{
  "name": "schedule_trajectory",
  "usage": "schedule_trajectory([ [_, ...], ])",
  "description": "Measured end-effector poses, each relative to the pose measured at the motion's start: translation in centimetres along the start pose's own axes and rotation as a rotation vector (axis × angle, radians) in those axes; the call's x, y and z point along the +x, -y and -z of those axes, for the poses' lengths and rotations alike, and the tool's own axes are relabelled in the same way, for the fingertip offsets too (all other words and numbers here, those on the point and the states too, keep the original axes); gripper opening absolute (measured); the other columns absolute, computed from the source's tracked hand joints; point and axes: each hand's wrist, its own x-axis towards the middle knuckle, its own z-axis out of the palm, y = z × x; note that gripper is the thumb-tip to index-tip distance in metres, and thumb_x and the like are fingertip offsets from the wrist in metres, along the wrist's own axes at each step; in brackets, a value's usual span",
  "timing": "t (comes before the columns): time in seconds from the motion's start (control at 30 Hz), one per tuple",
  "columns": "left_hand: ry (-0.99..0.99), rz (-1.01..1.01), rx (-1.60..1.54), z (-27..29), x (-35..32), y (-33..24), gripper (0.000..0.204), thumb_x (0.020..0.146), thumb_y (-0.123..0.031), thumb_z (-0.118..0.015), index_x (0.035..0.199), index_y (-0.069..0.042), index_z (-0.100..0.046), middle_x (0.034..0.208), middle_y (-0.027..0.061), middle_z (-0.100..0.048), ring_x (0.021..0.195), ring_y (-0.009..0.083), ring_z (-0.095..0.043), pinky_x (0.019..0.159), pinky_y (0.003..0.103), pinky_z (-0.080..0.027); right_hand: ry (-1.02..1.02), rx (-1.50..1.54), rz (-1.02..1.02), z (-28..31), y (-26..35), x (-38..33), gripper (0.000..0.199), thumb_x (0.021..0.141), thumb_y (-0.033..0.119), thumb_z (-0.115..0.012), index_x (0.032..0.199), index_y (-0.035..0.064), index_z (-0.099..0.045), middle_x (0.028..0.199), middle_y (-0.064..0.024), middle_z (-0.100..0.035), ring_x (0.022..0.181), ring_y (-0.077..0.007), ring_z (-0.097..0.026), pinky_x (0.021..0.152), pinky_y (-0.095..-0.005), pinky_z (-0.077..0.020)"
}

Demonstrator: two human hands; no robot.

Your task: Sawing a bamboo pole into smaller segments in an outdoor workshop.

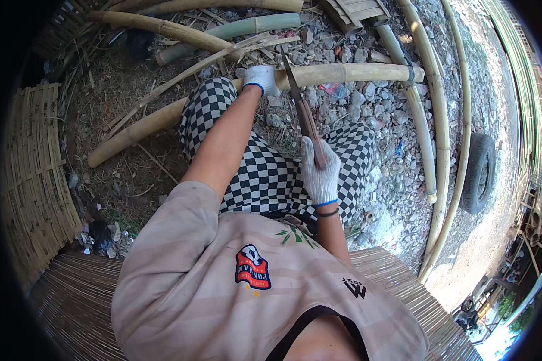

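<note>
Gripping the long bamboo pole (343, 73) with my gloved left hand (262, 79), I keep it across the stony ground (379, 120) before my knees. My right hand (319, 171) is closed on the wooden handle of a big knife (301, 105). I judge the pole stiff, rather heavy, smooth; best held near the cut.

Gloved right hand (319, 171) grips a knife (302, 111); left hand (262, 78) steadies a bamboo pole (343, 73).
</note>
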Motion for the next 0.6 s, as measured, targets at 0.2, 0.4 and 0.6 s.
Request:
schedule_trajectory([
  [0.2,-0.062,-0.019,-0.018,-0.8,0.4,-0.6,0.065,0.065,-0.045,-0.088,0.118,-0.011,-0.071,0.118,0.0178,-0.074,0.112,0.0347,-0.071,0.096,0.047,-0.057,-0.048,0.002,0.066,-2.5,-1.9,1.7,0.027,0.104,0.025,-0.065,0.096,-0.0008,-0.07,0.071,-0.0141,-0.062,0.059,-0.0242,-0.057,0.059,-0.0355,-0.047],
  [0.4,-0.107,-0.05,-0.005,-1.7,0.6,-0.7,0.063,0.066,-0.045,-0.087,0.116,-0.01,-0.072,0.116,0.0176,-0.074,0.11,0.0357,-0.071,0.095,0.047,-0.058,-0.037,-0.018,0.023,-3.6,-2.5,5.5,0.028,0.101,0.026,-0.068,0.088,0.0011,-0.064,0.073,-0.02,-0.062,0.064,-0.0376,-0.061,0.06,-0.0403,-0.0498],
  [0.6,0.048,0.025,0.003,0.8,-0.2,-0.8,0.071,0.063,-0.046,-0.087,0.122,-0.011,-0.071,0.122,0.0173,-0.073,0.114,0.0332,-0.071,0.098,0.046,-0.057,-0.016,-0.088,0.039,0.9,-0.9,-3.6,0.022,0.101,0.023,-0.068,0.097,0.0014,-0.069,0.074,-0.0173,-0.063,0.064,-0.0332,-0.063,0.059,-0.0399,-0.0506],
])
